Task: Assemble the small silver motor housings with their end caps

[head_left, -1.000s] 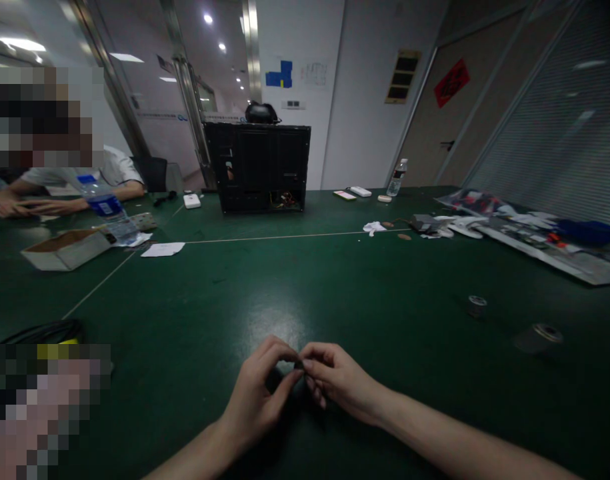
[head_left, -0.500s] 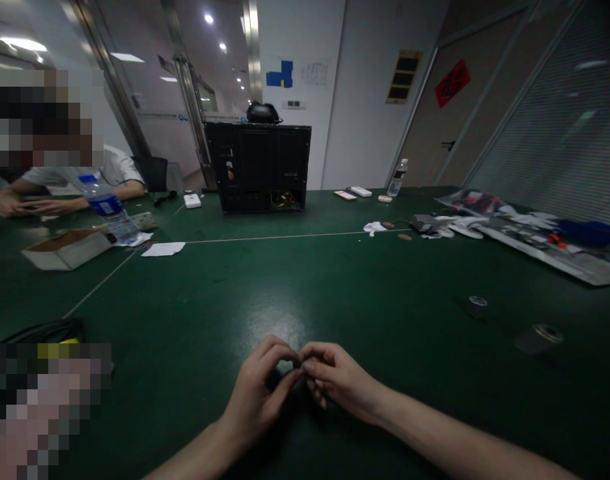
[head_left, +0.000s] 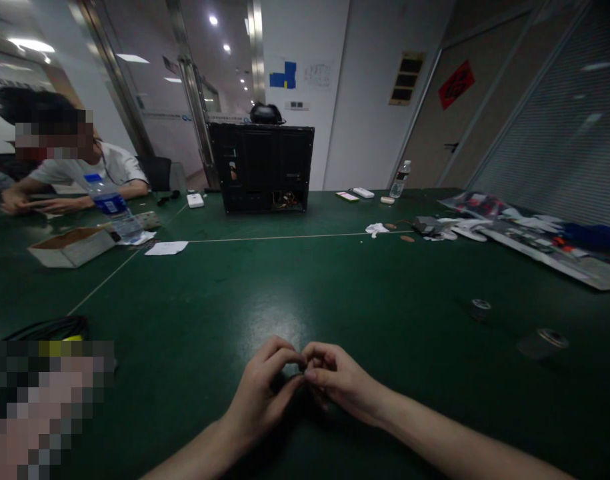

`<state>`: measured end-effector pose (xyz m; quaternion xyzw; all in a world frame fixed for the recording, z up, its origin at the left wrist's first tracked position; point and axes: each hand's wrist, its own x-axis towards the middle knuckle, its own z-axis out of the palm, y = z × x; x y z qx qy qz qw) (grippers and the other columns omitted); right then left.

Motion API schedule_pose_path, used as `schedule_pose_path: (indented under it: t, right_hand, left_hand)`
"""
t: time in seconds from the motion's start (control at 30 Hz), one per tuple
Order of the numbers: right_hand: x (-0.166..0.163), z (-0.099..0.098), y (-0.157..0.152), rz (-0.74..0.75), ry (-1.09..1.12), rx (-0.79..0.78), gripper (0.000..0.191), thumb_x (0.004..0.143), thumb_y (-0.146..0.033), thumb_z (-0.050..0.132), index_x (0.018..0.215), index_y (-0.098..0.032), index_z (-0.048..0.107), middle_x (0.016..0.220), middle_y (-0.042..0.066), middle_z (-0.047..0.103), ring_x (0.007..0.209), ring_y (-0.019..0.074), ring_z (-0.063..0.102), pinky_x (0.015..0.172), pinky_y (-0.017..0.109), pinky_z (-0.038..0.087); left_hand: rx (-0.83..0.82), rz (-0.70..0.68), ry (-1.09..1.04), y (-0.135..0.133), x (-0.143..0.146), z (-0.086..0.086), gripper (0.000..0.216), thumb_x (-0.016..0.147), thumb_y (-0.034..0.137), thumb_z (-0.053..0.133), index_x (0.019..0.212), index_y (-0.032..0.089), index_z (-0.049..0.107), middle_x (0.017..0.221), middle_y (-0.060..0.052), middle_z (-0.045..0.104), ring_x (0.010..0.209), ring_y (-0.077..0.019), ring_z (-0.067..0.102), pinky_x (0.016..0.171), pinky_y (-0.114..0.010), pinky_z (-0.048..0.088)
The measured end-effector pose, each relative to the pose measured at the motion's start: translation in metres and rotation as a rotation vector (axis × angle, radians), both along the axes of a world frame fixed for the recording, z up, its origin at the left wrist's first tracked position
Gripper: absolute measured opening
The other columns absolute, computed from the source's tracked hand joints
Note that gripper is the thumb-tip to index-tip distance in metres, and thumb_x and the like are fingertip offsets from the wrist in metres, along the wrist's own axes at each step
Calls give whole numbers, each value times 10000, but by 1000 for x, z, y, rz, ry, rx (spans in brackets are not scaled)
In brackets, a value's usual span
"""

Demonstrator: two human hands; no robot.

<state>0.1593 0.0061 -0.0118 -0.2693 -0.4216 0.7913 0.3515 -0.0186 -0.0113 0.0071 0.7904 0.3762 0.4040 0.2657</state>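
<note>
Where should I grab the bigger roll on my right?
The roll lies flat on the table, core facing up, so probably grip its round outer wall, coming down from above with the right hand and pinching across it.

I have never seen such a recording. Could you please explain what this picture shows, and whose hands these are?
No machine here: a person wears one camera on the head, looking forward and down, so the two arms at the bottom are their own. The left hand and right hand meet at the fingertips, pinched together; anything between them is too small to see. Under them is a green table. Further off stand a black computer case, a water bottle and a cardboard box; two round parts lie to the right. Another person sits far left.
</note>
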Motion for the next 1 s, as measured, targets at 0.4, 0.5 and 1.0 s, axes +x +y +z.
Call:
schedule_pose_path:
  t: [0.4, 0.5, 1.0]
  right_hand:
    - [0, 3, -1, -17, -43, -60, 350, 689, -395, 780, 808, -126, 590, 511, -68, 512, 419, 46, 471, 385, 139, 383]
    - [-1, 3, 0, -21, -62, -60, 351, 697, -410, 772, 796, -123, 598, 498, -65, 509, 420, 48, 472, 386, 141, 379]
    - [-1, -1, 0, -9, -65, -46, 368, 733, -461, 731, 804, -120, 612, 500, -58, 513, 420, 54, 484, 395, 150, 370]
  left_hand:
    - [-4, -5, 1, 0, 1, 1, 134, 842, 79, 517, 893, 183, 583, 871, -52, 581, 796, -187, 589, 698, -287, 483]
    - [-1, 7, 6, 0, 1, 1, 113, 847, 85, 519, 878, 179, 574, 864, -51, 578, 800, -190, 585, 706, -294, 477]
    - [17, 40, -10, 2, 1, 2, 100, 847, 99, 541, 872, 188, 578, 841, -37, 587, 774, -183, 593, 687, -285, 483]
